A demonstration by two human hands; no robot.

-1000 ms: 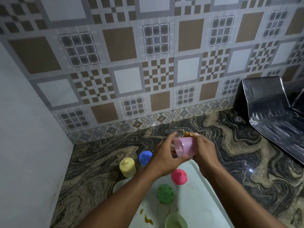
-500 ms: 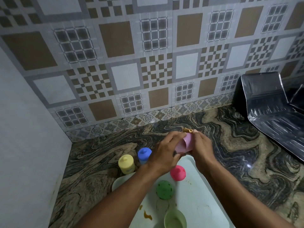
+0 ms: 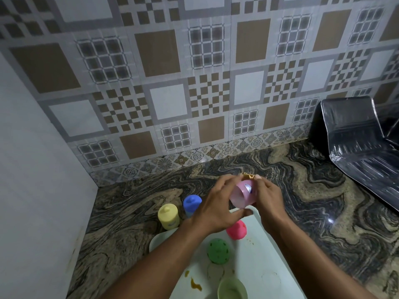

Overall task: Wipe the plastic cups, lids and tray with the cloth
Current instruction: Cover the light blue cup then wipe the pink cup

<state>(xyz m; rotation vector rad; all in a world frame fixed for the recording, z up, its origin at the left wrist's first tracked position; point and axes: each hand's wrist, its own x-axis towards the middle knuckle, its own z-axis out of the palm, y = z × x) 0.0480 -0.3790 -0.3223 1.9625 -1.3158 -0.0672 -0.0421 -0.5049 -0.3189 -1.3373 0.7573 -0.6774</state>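
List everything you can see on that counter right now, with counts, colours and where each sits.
Translucent pink plastic cup: 1, pink, held tilted above the tray's far edge.
Mustard cloth: 1, yellowish, peeking out behind the pink cup.
White plastic tray: 1, white with brown smears, near centre.
Round pink lid: 1, pink, on tray.
Round green lid: 1, green, on tray.
Pale green cup: 1, on tray, bottom edge.
Yellow lidded cup: 1, on counter left of tray.
Blue lidded cup: 1, beside the yellow one.
Shiny foil sheet: 1, silver, far right.
Left hand: grips pink cup.
Right hand: on cup and cloth.
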